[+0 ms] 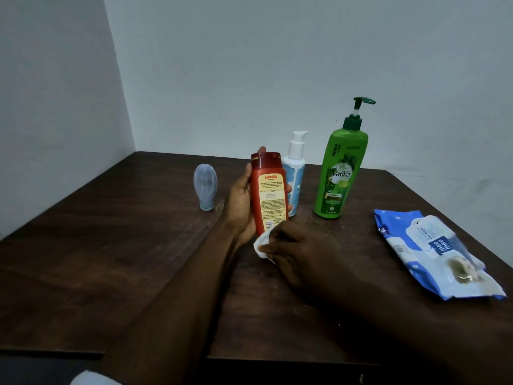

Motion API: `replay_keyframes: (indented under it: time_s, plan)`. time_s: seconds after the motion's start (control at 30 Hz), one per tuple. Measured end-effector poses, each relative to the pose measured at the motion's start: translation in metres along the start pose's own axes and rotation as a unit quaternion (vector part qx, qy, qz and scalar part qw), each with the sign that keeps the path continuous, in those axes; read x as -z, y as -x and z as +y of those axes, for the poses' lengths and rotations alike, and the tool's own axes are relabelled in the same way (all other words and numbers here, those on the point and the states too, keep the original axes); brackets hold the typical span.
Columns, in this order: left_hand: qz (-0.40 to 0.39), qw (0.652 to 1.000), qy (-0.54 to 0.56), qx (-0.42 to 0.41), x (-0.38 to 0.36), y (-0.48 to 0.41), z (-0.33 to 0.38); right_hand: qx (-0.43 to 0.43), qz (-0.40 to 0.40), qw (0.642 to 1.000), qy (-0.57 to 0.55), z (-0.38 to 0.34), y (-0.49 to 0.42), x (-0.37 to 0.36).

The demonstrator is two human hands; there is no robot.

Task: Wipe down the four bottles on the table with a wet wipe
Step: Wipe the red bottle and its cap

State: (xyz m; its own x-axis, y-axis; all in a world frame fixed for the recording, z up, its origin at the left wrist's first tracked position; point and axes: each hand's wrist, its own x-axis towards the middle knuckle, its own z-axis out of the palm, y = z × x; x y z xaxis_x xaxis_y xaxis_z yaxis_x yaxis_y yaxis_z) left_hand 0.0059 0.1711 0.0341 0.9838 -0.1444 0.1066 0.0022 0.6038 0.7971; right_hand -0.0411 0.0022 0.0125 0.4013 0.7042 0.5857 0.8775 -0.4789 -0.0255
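Orange-red plastic marks the shampoo bottle (pixel 268 193) that is gripped upright in the left hand (pixel 244 202), its back label turned to the camera and its darker red cap at the top; the thumb is laid along the bottle's left edge and fingertips are seen wrapped round its right edge. At the bottle's lower end a crumpled white wet wipe (pixel 262 244) is pinched in the closed right hand (pixel 291 245), and the wipe is pressed against the base of the bottle. Three other bottles are left standing on the dark wooden table (pixel 111 259): a small pale blue tube bottle (pixel 205 186) set on its cap to the left, well apart from the rest; a white pump bottle (pixel 295 173) with blue markings just behind the held bottle and partly hidden by it; and a tall green pump bottle (pixel 342 168) to the right of that one. Nearer the right edge of the table a blue and white pack of wet wipes (pixel 433 254) is laid flat. Pale walls are seen behind the table, meeting in a corner at the left
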Motion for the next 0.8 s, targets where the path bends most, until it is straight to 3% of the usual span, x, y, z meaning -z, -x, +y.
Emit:
replay_keyframes:
  time_s: [0.13, 0.27, 0.53, 0.67, 0.8]
  plan:
    - [0.008, 0.999, -0.043, -0.023, 0.001, 0.0, 0.0, -0.067, -0.027, 0.996, -0.047, 0.008, 0.011, 0.001]
    - [0.027, 0.994, -0.091, -0.049, -0.004, 0.0, 0.002, -0.179, 0.039, 0.976, -0.119, 0.019, 0.007, 0.003]
    - [0.057, 0.975, -0.168, -0.136, -0.002, -0.001, 0.015, -0.318, 0.123, 0.919, -0.2, 0.023, -0.03, -0.013]
    - [0.096, 0.96, -0.195, -0.175, 0.001, 0.0, 0.02, -0.369, 0.132, 0.88, -0.269, 0.025, -0.041, -0.025]
    - [0.161, 0.941, -0.216, -0.205, 0.004, 0.001, 0.023, -0.388, 0.125, 0.871, -0.275, 0.027, -0.052, -0.038]
